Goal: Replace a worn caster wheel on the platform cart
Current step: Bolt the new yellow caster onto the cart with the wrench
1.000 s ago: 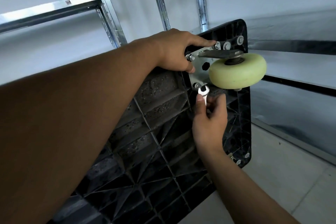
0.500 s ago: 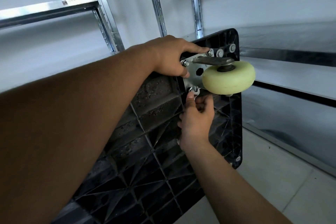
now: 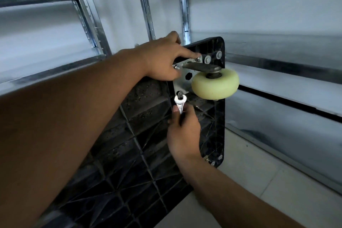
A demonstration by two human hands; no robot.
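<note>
While the platform cart (image 3: 140, 153) stands tipped up with its ribbed black underside facing me, its rounded top corner sits close in front of a shelving upright (image 3: 185, 11). Its right edge runs down just beside a long metal shelf (image 3: 277, 87). Open room lies to the lower right, over pale floor (image 3: 259, 181). On the left my left forearm crosses most of the deck.

At that top corner is the caster wheel (image 3: 215, 86), pale yellow-green, smooth and thick-rimmed, with its flat side turned up. It hangs from a dark bracket on a bright mounting plate (image 3: 182, 84) and juts out past the deck toward the shelf.

My left hand (image 3: 164, 61) rests on the corner, its index finger straight and touching the upper nut (image 3: 199, 59) and its thumb by the plate's left edge. The other fingers drop behind the rim, so I cannot tell whether they clasp it.

My right hand (image 3: 183, 133) is below the plate, fingers curled round the handle of a small wrench (image 3: 179, 102). The wrench points up, and its head meets the lower-left bolt (image 3: 179, 93).
</note>
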